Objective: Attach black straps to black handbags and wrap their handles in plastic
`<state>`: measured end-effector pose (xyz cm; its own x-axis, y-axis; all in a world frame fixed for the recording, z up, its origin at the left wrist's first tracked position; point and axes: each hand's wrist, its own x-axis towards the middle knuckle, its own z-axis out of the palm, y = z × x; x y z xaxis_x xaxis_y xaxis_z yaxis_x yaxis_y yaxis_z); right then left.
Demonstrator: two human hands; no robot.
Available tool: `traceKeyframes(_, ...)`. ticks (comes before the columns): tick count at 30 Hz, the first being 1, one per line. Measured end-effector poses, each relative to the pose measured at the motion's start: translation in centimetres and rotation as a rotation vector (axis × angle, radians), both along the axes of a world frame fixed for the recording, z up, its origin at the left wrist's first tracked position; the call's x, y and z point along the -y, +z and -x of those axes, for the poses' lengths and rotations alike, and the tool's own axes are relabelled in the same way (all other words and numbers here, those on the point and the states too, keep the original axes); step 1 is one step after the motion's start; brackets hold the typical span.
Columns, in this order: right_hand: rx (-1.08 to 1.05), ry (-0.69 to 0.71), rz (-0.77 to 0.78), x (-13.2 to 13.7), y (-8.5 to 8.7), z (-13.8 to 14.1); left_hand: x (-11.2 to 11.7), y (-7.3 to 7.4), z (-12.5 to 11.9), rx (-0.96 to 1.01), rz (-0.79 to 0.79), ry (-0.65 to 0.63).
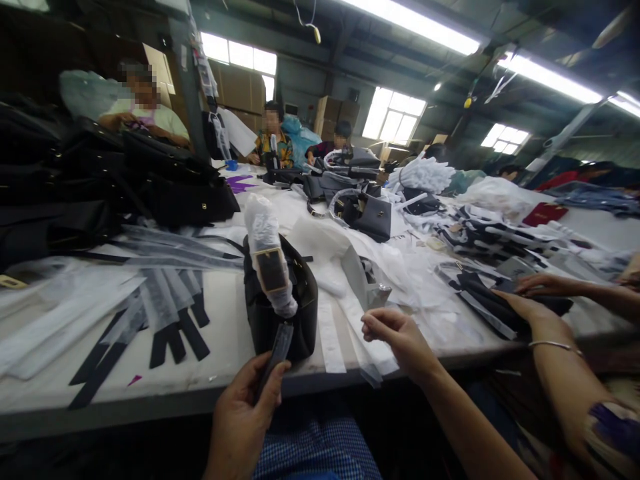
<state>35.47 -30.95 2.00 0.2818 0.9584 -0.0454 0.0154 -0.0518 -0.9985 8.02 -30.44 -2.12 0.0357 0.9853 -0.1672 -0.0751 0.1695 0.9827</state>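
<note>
A black handbag point(300, 313) stands upright near the front edge of the white table point(225, 333). A plastic-wrapped handle with a gold buckle point(270, 263) rises from it. My left hand point(245, 413) is below the bag, fingers closed on the lower end of a dark strap point(280, 347) that hangs from that wrapped handle. My right hand point(395, 337) hovers to the right of the bag, fingers curled in a loose pinch over white plastic strips point(365, 353); what it pinches, if anything, is too small to make out.
Black straps in clear sleeves point(165, 313) lie left of the bag. Stacked black bags point(125, 187) fill the left side. A co-worker's arm with a bracelet point(545, 333) rests at the right on dark pieces. More people work at the far end point(273, 137).
</note>
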Motion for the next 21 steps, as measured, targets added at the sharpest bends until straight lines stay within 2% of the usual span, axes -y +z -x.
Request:
traceKeyframes(3,0.037,0.266,-0.032,0.6,2.1,5.2,0.1,0.2,-0.1,-0.021,-0.032,-0.009)
traceKeyframes(5,0.053,0.365,-0.011,0.5,2.7,8.4,0.1,0.3,0.0,-0.041,-0.074,-0.029)
traceKeyframes(7,0.109,0.383,0.012,0.0,2.7,10.9,0.1,0.4,0.0,-0.058,-0.138,-0.044)
traceKeyframes(9,0.214,0.325,0.033,-0.8,2.2,12.4,0.1,0.4,0.1,-0.067,-0.195,-0.043)
traceKeyframes(11,0.320,0.258,0.049,-1.6,1.5,12.9,0.1,0.5,0.2,-0.071,-0.213,-0.037)
traceKeyframes(13,0.358,0.255,0.056,-2.2,0.8,12.7,0.1,0.5,0.3,-0.058,-0.179,-0.051)
traceKeyframes(18,0.108,0.531,0.040,-2.3,0.1,10.8,0.4,0.8,0.5,0.129,0.019,-0.158)
traceKeyframes(21,0.044,0.611,0.033,-1.8,0.3,10.2,0.7,1.1,0.7,0.244,0.089,-0.222)
